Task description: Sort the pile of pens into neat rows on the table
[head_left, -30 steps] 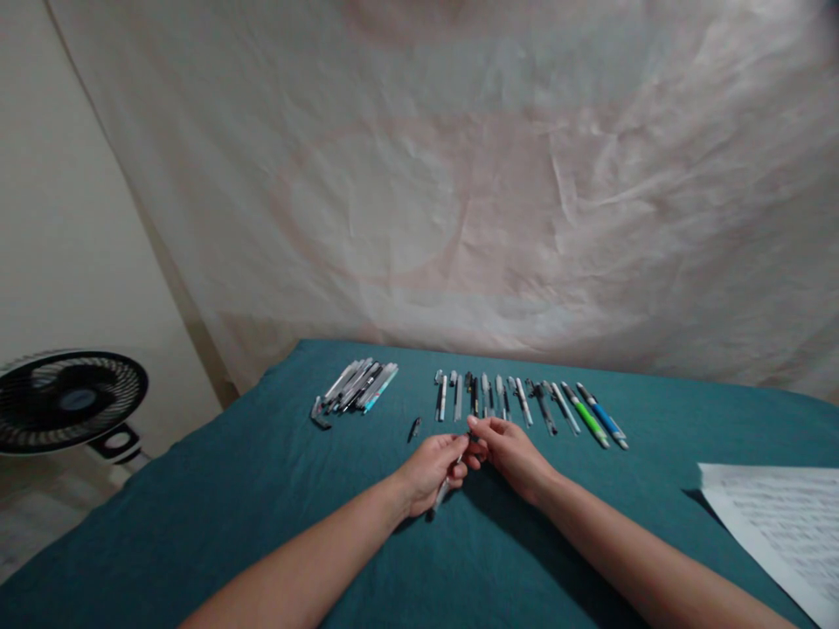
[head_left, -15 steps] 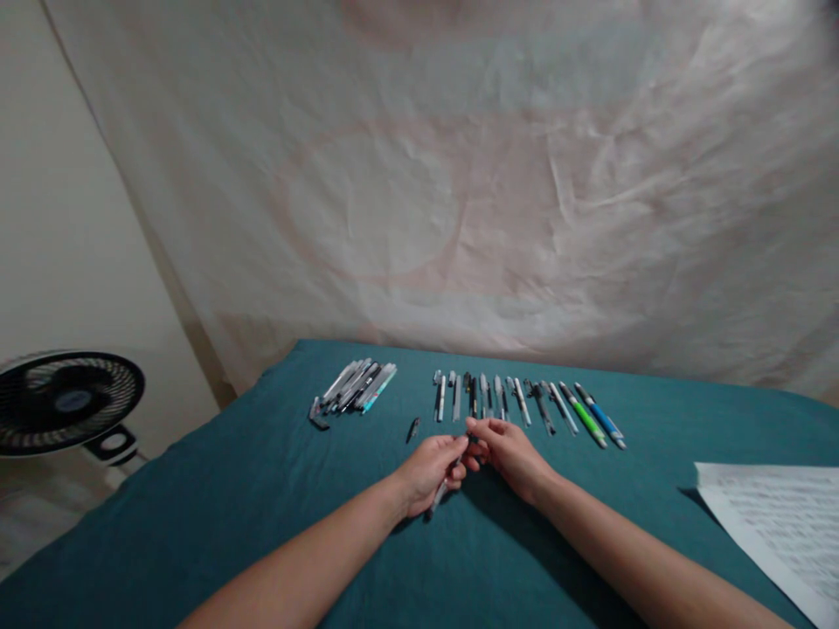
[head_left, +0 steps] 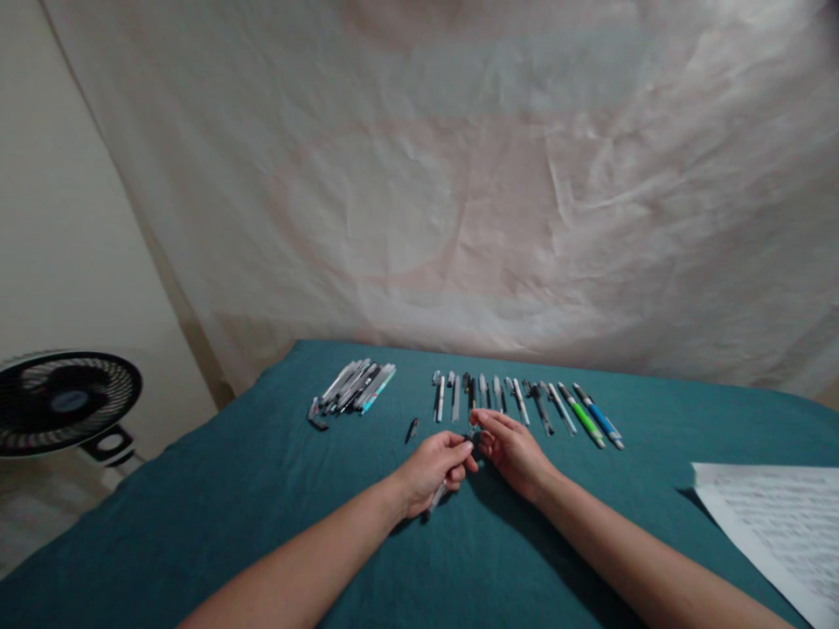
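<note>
My left hand (head_left: 433,470) is closed around a clear-barrelled pen (head_left: 435,500), whose dark lower end sticks out below the palm. Its thumb and forefinger pinch the pen's upper part. Just to the right, my right hand (head_left: 512,450) has thumb and fingertips pressed together over a thin small piece, too small to name, right above the left fingertips. A short black pen part (head_left: 412,430) lies on the cloth beyond my left hand. Past both hands runs a row of pens, among them a white one (head_left: 521,402), a green one (head_left: 582,417) and a blue one (head_left: 599,417).
A heap of pens (head_left: 360,384) lies at the back left, with a dark clip-like piece (head_left: 317,416) beside it. Written paper sheets (head_left: 773,515) lie at the right on the green cloth (head_left: 262,524). A fan (head_left: 71,402) stands off the table's left side.
My right hand's fingertips have moved slightly up and away from the left fingertips, opening a small gap. My left hand still holds the pen in nearly the same place.
</note>
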`<state>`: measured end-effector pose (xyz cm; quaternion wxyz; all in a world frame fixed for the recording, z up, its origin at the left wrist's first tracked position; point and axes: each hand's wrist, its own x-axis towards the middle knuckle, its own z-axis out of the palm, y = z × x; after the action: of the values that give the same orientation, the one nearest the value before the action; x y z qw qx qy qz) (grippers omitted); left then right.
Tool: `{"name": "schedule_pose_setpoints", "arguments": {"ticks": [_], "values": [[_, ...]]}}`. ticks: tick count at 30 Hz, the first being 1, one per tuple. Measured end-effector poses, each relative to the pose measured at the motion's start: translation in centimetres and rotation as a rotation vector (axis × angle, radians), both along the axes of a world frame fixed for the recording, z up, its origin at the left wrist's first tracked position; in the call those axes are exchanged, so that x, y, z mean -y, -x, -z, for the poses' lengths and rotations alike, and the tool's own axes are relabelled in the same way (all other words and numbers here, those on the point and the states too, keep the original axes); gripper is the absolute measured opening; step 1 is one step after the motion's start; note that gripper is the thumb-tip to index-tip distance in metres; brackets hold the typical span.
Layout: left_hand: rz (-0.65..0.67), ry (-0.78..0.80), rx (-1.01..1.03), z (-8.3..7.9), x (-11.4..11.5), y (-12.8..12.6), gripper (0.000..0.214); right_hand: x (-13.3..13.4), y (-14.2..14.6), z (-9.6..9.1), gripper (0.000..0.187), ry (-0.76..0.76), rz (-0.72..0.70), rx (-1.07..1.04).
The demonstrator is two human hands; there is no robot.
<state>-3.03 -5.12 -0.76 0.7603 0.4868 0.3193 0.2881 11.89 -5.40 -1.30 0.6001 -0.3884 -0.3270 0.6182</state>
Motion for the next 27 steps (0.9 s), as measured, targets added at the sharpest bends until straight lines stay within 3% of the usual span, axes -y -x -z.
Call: {"name": "schedule_pose_setpoints", "arguments": {"ticks": [3, 6, 16, 22, 27], "values": [[-0.011, 0.003, 0.009, 0.1, 0.0, 0.0, 0.026, -0.2, -0.1, 0.3, 0.032, -0.006, 0.022, 0.082], [-0.058, 0.011, 0.05, -0.4, -0.6, 0.2, 0.026, -0.1, 0.2, 0.5, 0.036, -0.054, 0.021, 0.315], [-0.383, 0.017, 0.28, -4.7, -4.9, 3.7, 0.015, -0.1, 4.2, -0.4, 0.013, -0.489, -0.157, 1.229], [-0.427, 0.03, 0.321, -4.9, -5.6, 4.6, 0.014, -0.9, 7.5, -1.2, 0.012, -0.606, -0.138, 1.645], [-0.434, 0.047, 0.309, -4.8, -5.5, 4.5, 0.012, -1.5, 8.9, -0.8, 0.012, -0.577, -0.117, 1.776]]}}
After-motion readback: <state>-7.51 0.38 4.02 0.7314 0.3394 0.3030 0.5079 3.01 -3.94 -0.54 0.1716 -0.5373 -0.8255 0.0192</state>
